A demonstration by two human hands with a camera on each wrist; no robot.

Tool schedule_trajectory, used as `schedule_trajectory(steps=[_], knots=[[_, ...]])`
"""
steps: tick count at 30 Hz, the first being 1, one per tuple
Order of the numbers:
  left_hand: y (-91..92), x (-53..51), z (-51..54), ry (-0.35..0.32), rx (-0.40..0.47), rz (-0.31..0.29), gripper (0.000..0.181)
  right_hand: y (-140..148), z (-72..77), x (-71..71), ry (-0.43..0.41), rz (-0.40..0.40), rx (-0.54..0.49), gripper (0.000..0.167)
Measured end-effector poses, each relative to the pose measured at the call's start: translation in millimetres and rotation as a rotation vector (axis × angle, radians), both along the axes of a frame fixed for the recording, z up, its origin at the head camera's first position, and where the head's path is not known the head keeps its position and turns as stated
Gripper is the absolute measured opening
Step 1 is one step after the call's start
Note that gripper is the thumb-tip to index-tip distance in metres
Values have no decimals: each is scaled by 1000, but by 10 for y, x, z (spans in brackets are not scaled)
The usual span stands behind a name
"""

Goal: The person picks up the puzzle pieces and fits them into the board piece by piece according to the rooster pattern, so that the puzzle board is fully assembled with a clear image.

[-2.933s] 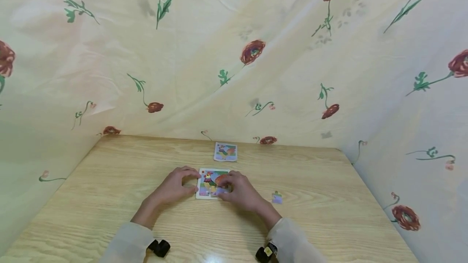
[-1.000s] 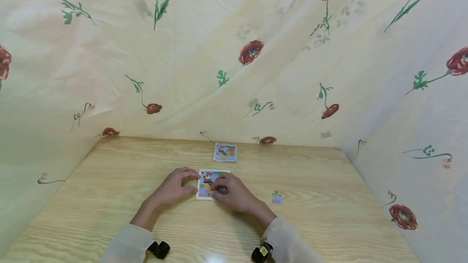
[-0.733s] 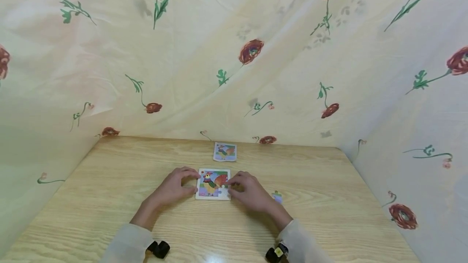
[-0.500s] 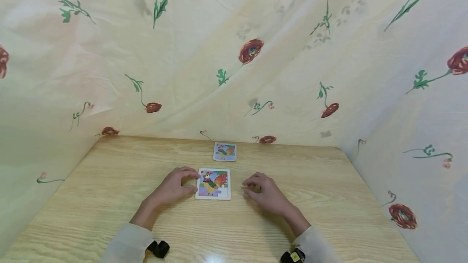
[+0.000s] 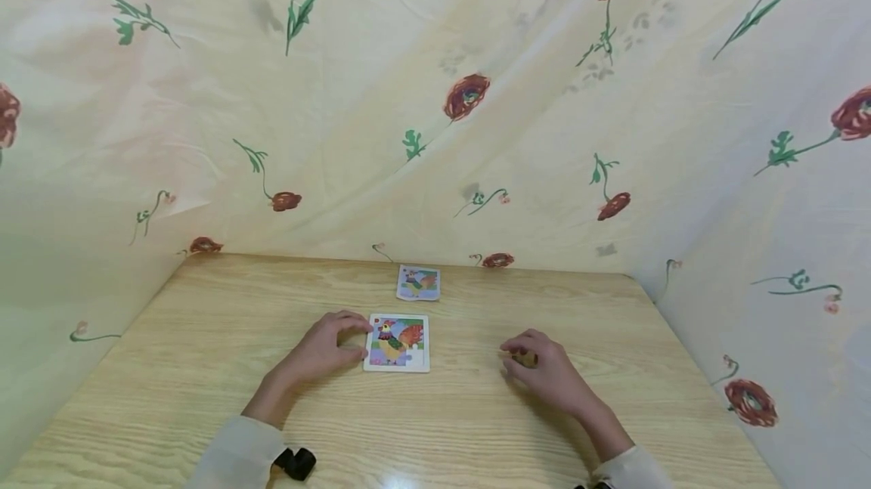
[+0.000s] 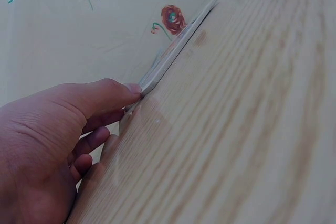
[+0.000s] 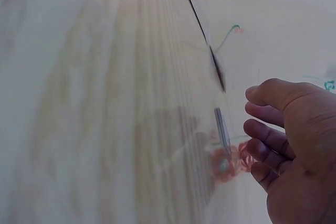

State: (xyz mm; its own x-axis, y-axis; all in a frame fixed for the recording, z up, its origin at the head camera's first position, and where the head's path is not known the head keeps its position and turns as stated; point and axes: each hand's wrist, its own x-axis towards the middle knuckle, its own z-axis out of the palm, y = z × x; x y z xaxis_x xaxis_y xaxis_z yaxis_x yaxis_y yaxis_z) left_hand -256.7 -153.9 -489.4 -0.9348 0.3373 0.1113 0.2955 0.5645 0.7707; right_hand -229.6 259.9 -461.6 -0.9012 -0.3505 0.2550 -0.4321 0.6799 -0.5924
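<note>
A framed jigsaw puzzle [image 5: 398, 343] with a rooster picture lies flat on the table. A white gap shows at its lower right. My left hand [image 5: 327, 345] holds its left edge between bent thumb and index finger; in the left wrist view the thumb [image 6: 113, 95] touches a corner of the puzzle [image 6: 173, 48]. My right hand [image 5: 544, 368] hovers to the right, thumb and fingers bent and apart. Below its fingertips, the right wrist view has a loose puzzle piece [image 7: 222, 131] on the table, not touched. The hand hides that piece in the head view.
Behind the puzzle lies a small picture card [image 5: 418, 283] with the same rooster. The wood-grain table [image 5: 381, 421] ends at a flowered cloth [image 5: 354, 134] at the back and sides. Both wrists wear a black device [image 5: 297, 463].
My right hand has left the puzzle and moved right, over the spot of the loose piece. The left hand has stayed at the puzzle's left edge.
</note>
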Motion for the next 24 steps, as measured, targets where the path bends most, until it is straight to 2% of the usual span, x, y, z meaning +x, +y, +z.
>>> schedule_trajectory(steps=[10, 21, 24], knots=[[1, -5, -2, -1, -5, 3, 34, 229, -56, 50, -93, -68, -5, 24], [-1, 0, -13, -19, -14, 12, 34, 311, -92, 52, -102, -53, 37, 26], [-3, -5, -23, -7, -17, 11, 34, 295, -86, 34, -97, -52, 31, 24]])
